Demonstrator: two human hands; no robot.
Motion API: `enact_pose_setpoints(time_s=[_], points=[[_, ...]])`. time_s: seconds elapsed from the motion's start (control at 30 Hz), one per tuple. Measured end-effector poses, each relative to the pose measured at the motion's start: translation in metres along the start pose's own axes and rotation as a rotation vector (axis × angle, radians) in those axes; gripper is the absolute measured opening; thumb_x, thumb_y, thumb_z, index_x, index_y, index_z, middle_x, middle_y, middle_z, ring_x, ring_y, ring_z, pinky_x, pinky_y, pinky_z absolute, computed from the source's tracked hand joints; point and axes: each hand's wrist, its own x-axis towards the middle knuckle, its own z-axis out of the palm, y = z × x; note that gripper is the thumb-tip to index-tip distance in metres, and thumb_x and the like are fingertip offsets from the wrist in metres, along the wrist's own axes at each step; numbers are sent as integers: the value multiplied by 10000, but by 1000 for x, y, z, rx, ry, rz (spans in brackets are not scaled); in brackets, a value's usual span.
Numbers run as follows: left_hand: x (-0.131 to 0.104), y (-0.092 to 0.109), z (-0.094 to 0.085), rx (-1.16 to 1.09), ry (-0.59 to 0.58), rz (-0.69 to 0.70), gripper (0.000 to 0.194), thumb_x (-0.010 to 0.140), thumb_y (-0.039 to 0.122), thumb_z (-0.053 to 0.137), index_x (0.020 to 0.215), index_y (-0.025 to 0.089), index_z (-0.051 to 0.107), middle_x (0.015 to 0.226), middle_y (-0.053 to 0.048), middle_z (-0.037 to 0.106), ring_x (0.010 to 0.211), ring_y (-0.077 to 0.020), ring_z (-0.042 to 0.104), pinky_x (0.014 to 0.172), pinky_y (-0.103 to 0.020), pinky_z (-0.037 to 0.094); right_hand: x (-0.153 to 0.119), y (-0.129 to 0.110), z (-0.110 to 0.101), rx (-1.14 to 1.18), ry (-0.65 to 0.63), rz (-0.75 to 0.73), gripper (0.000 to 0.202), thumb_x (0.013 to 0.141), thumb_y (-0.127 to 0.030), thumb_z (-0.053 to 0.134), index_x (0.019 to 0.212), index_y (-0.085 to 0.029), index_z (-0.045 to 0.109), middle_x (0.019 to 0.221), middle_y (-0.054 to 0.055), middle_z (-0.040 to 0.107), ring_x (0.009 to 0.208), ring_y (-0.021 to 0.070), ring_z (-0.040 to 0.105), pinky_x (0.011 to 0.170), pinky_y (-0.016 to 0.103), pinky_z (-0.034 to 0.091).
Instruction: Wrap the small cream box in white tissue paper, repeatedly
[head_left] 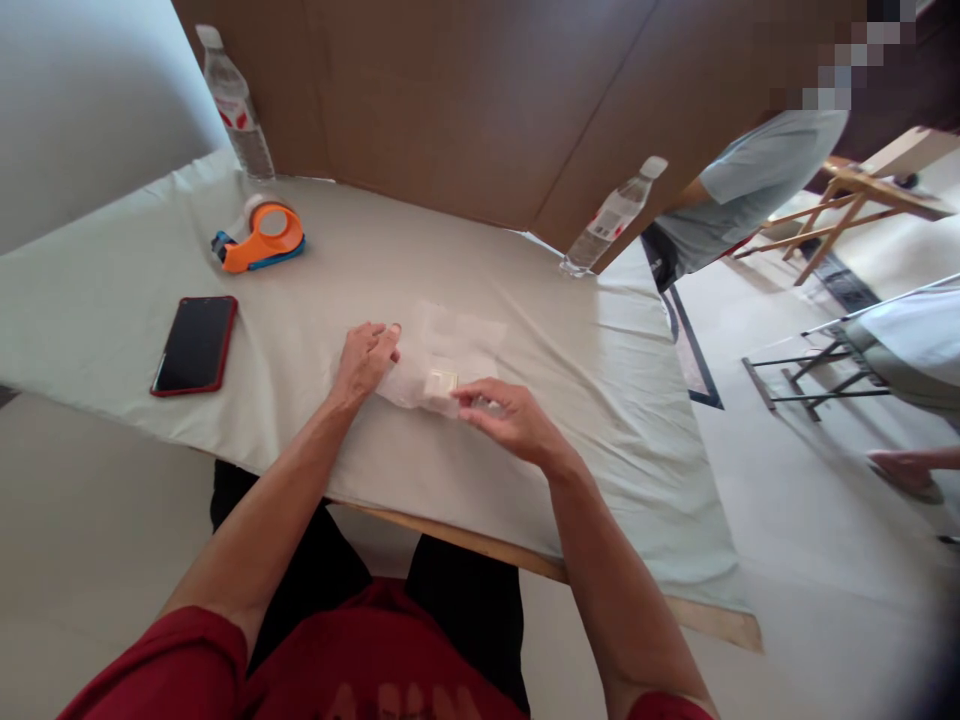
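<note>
A sheet of thin, see-through wrap point(457, 345) lies on the cloth-covered table point(570, 400), partly folded over a small pale square object point(441, 382). My left hand point(365, 362) presses flat on the wrap's left edge, fingers close together. My right hand point(506, 418) pinches the wrap's near edge just right of the square object.
A phone in a red case point(195, 345) lies at the left, an orange tape dispenser point(262, 238) behind it. Two water bottles point(238, 108) point(611, 218) stand at the back before a brown board. A person in a grey shirt point(742, 190) stands at the right, near wooden and metal stands.
</note>
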Motion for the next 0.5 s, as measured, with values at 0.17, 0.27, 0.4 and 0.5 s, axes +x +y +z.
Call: enact_pose_setpoints(time_s=[0.17, 0.27, 0.4, 0.5], points=[[-8, 13, -17, 68, 46, 6, 408, 926, 417, 513, 628, 201, 688, 1039, -113, 755, 1271, -303, 586, 1161, -510, 405, -35, -11, 12, -55, -321, -144, 205, 926, -374, 668, 1024, -224, 768, 1032, 54, 793, 1012, 219, 689, 978, 408, 485], [-21, 29, -33, 183, 110, 110, 193, 855, 331, 610, 798, 192, 731, 1174, -114, 732, 1220, -293, 610, 1121, -502, 444, -45, -10, 16, -20, -280, -100, 184, 946, -320, 617, 992, -220, 764, 1005, 50, 792, 990, 209, 693, 914, 373, 513], [-40, 51, -43, 211, -181, 346, 204, 877, 306, 607, 1007, 197, 721, 1223, -92, 724, 1170, -249, 654, 1049, -417, 508, -29, -2, 16, -37, 54, 39, 213, 942, -282, 563, 1040, -202, 735, 996, 65, 770, 845, 191, 690, 768, 330, 534], [-49, 52, -34, 353, -415, 335, 511, 822, 311, 684, 1304, 158, 609, 1306, -142, 687, 1182, -300, 659, 1012, -437, 527, 2, 7, 23, -198, 178, 49, 436, 863, -295, 669, 1279, -166, 646, 1275, 138, 698, 1074, 263, 669, 932, 410, 527]])
